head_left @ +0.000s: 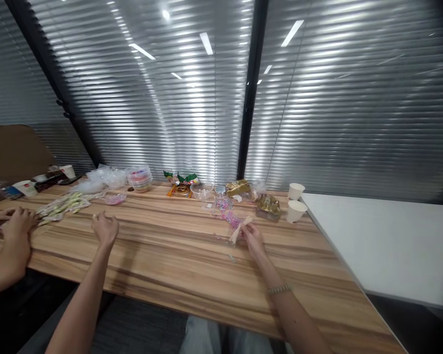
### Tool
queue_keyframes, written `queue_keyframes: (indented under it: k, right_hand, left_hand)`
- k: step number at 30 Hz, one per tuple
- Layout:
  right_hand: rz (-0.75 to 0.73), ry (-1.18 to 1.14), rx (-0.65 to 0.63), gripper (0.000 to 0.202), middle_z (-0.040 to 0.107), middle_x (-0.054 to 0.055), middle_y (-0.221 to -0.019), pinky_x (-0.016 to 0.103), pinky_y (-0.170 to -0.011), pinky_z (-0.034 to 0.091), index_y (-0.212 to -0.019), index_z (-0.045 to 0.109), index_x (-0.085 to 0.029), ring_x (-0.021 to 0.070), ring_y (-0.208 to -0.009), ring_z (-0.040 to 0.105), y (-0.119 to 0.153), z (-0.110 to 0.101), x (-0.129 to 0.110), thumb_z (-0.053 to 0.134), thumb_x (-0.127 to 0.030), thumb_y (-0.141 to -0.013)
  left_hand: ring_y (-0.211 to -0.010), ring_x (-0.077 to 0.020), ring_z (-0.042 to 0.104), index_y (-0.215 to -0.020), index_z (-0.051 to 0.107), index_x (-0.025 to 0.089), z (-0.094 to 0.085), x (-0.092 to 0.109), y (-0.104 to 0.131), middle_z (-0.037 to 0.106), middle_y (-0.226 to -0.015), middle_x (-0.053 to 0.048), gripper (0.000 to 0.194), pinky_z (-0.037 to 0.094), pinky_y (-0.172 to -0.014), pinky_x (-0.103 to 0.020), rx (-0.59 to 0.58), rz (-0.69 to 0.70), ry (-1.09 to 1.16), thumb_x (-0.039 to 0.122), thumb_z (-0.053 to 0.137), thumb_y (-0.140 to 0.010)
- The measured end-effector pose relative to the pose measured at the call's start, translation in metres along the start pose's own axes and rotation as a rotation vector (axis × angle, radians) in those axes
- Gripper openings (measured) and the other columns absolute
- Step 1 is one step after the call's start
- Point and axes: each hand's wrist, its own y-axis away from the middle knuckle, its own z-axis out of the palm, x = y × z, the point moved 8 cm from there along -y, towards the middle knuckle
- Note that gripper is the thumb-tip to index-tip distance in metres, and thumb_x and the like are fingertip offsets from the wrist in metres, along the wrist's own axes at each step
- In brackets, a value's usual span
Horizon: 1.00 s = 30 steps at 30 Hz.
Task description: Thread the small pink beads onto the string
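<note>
My right hand point(253, 238), with a beaded bracelet on its wrist, has its fingers closed on a pale, flat strip point(239, 230) just above the wooden table point(170, 260). Beneath and behind the strip lies a spread of small pink and purple beads point(231, 217), near a small clear jar point(221, 196). My left hand point(105, 228) is over the left part of the table, its fingers curled together; whether anything is between them is too small to tell. A flat pack of pink beads point(115, 198) lies behind it.
At the left, another person's hands point(18, 221) are beside pale green strips point(64, 205). Stacked tubs point(139, 178), snack packets point(181, 186), a clear bowl point(202, 191) and gold wrappers point(268, 206) line the back. Two paper cups point(296, 211) stand near the right edge.
</note>
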Motion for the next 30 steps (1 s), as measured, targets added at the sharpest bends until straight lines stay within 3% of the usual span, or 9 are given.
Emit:
queue_keyframes:
  k: [3, 6, 8, 12, 15, 18, 21, 27, 30]
  right_hand:
    - [-0.003, 0.019, -0.012, 0.036, 0.06, -0.002, -0.062, 0.02, -0.048, 0.043, -0.073, 0.06, -0.015, 0.0083, -0.05, 0.051, 0.001, 0.001, 0.0, 0.077, -0.042, -0.055]
    - [-0.004, 0.042, -0.021, 0.037, 0.062, -0.001, -0.064, 0.021, -0.049, 0.044, -0.074, 0.061, -0.015, 0.0091, -0.051, 0.053, 0.003, 0.0, -0.001, 0.076, -0.043, -0.056]
    - [-0.012, 0.046, -0.032, 0.037, 0.062, -0.001, -0.065, 0.022, -0.05, 0.044, -0.076, 0.061, -0.015, 0.0095, -0.051, 0.053, 0.005, 0.001, -0.003, 0.075, -0.043, -0.058]
    - [-0.01, 0.021, -0.058, 0.035, 0.061, -0.001, -0.064, 0.021, -0.05, 0.044, -0.075, 0.06, -0.015, 0.0091, -0.052, 0.053, 0.008, 0.008, -0.006, 0.076, -0.041, -0.058]
    - [0.005, 0.005, -0.105, 0.034, 0.061, -0.001, -0.064, 0.022, -0.053, 0.045, -0.074, 0.059, -0.015, 0.0092, -0.053, 0.053, 0.012, 0.018, -0.006, 0.077, -0.039, -0.057]
    - [0.01, 0.002, -0.105, 0.036, 0.062, 0.0, -0.066, 0.023, -0.056, 0.046, -0.074, 0.059, -0.015, 0.0109, -0.056, 0.056, 0.013, 0.021, -0.006, 0.076, -0.041, -0.056]
    - [0.021, 0.012, -0.09, 0.039, 0.064, 0.002, -0.07, 0.025, -0.059, 0.048, -0.075, 0.058, -0.015, 0.0126, -0.059, 0.058, 0.012, 0.021, -0.005, 0.076, -0.043, -0.055]
    - [-0.039, 0.137, -0.084, 0.042, 0.059, 0.0, -0.06, 0.024, -0.053, 0.045, -0.069, 0.055, -0.017, 0.0122, -0.053, 0.054, 0.011, 0.023, -0.013, 0.069, -0.055, -0.06]
    - [-0.131, 0.276, -0.047, 0.045, 0.05, -0.003, -0.05, 0.021, -0.045, 0.036, -0.06, 0.05, -0.018, 0.0093, -0.045, 0.044, 0.012, 0.019, -0.024, 0.057, -0.061, -0.068]
  left_hand:
    - [-0.105, -0.0306, 0.052, -0.102, 0.058, 0.005, 0.028, 0.043, 0.034, 0.06, -0.105, -0.018, 0.035, 0.039, -0.093, -0.046, -0.111, 0.151, 0.165, 0.017, 0.046, -0.072]
    - [-0.102, -0.0268, 0.054, -0.093, 0.062, 0.011, 0.068, 0.109, 0.093, 0.062, -0.102, -0.014, 0.028, 0.04, -0.094, -0.042, -0.301, 0.276, 0.392, 0.016, 0.047, -0.07]
    - [-0.103, -0.0259, 0.055, -0.089, 0.064, 0.014, 0.085, 0.154, 0.133, 0.064, -0.102, -0.012, 0.023, 0.04, -0.094, -0.042, -0.394, 0.341, 0.525, 0.018, 0.05, -0.071]
    - [-0.098, -0.0234, 0.059, -0.093, 0.067, 0.016, 0.098, 0.232, 0.205, 0.067, -0.1, -0.01, 0.024, 0.042, -0.091, -0.04, -0.624, 0.438, 0.753, 0.026, 0.051, -0.078]
    - [-0.093, -0.0222, 0.062, -0.096, 0.068, 0.016, 0.098, 0.273, 0.251, 0.069, -0.098, -0.009, 0.03, 0.046, -0.086, -0.036, -0.839, 0.474, 0.912, 0.034, 0.048, -0.083]
    - [-0.093, -0.0224, 0.062, -0.103, 0.067, 0.016, 0.094, 0.289, 0.276, 0.069, -0.102, -0.009, 0.034, 0.046, -0.084, -0.034, -0.906, 0.457, 0.995, 0.038, 0.05, -0.082]
    - [-0.096, -0.023, 0.06, -0.11, 0.064, 0.017, 0.096, 0.289, 0.285, 0.067, -0.108, -0.009, 0.039, 0.046, -0.085, -0.034, -0.945, 0.45, 1.038, 0.04, 0.053, -0.08]
    - [-0.063, -0.0159, 0.057, -0.099, 0.068, 0.015, 0.109, 0.277, 0.287, 0.07, -0.078, -0.004, 0.038, 0.046, -0.066, -0.027, -1.027, 0.411, 0.992, 0.044, 0.05, -0.081]
    - [-0.06, -0.0151, 0.056, -0.081, 0.068, 0.014, 0.118, 0.271, 0.279, 0.066, -0.067, -0.004, 0.037, 0.044, -0.062, -0.026, -1.022, 0.243, 1.083, 0.048, 0.054, -0.077]
